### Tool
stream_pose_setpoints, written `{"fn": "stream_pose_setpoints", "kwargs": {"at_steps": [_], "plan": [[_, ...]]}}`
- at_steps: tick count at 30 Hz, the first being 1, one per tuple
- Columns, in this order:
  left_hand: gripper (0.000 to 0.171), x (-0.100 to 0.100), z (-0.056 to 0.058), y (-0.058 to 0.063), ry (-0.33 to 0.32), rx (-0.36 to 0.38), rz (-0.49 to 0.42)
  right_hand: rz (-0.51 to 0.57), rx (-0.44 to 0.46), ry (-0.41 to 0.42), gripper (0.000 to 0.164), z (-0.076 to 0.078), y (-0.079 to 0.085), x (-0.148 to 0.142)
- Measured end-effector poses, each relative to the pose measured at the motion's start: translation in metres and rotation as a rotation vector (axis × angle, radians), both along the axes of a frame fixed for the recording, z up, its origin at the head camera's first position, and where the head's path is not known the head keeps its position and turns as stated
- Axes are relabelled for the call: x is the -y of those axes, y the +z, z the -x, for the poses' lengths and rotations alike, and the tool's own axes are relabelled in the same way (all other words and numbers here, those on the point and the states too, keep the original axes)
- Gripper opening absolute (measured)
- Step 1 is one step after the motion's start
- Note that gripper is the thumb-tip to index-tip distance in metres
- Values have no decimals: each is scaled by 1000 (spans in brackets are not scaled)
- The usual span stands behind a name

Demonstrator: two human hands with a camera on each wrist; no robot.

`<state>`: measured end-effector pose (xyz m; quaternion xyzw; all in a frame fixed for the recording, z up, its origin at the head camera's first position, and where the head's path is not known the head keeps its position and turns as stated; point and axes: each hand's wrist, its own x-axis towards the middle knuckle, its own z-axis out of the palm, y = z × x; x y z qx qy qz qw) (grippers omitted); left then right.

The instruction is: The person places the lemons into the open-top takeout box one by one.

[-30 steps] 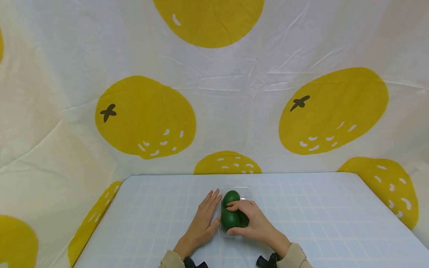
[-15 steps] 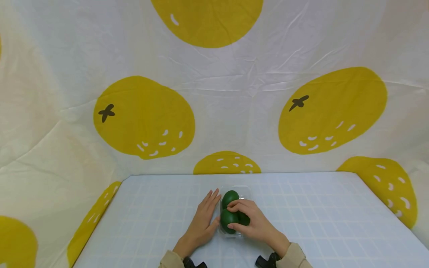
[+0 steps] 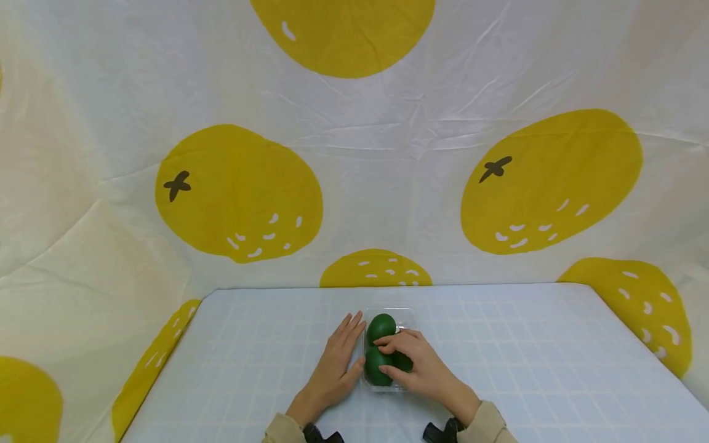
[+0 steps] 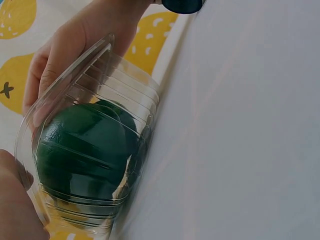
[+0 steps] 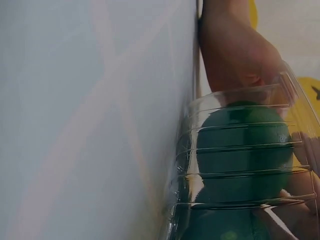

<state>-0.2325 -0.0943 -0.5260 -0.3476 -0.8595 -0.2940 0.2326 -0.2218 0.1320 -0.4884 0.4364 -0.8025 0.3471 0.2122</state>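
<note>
A clear plastic box [image 3: 407, 317] with ribbed walls sits on the table, holding dark green egg-shaped objects. One green egg [image 3: 382, 328] lies at the back left, another egg [image 3: 379, 367] at the front left. A third egg [image 3: 404, 362] shows partly beneath my right hand [image 3: 425, 364], whose curled fingers and thumb reach into the box around it. My left hand [image 3: 332, 369] lies along the box's left side, fingers straight, fingertips and thumb at the wall [image 4: 125, 75]. In the right wrist view, an egg [image 5: 245, 155] shows through the plastic.
The table [image 3: 526, 357] has a pale, checked cloth. Behind it hangs a white sheet [image 3: 388, 184] printed with large yellow fruit. Black straps with mounts [image 3: 443, 431] sit at both wrists, below beige sleeves [image 3: 487, 424].
My right thumb has drawn back from the near edge of the front-left egg, up and to the right, closer to the fingertips. My left hand and the box have stayed in place.
</note>
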Motion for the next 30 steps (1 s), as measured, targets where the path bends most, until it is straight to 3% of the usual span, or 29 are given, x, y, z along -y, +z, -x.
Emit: {"fn": "stream_pose_setpoints", "kwargs": {"at_steps": [7,14,23,30], "plan": [[61,0,-1,1,4,15,10,-42,60,-64,21,-5,7,2],[61,-1,-2,2,5,10,5,-53,-13,-98,22,-3,7,0],[64,-1,-2,1,6,40,3,-50,-37,-82,22,0,3,-2],[63,-2,-3,2,11,50,8,-52,-2,-80,22,-1,1,-3]]}}
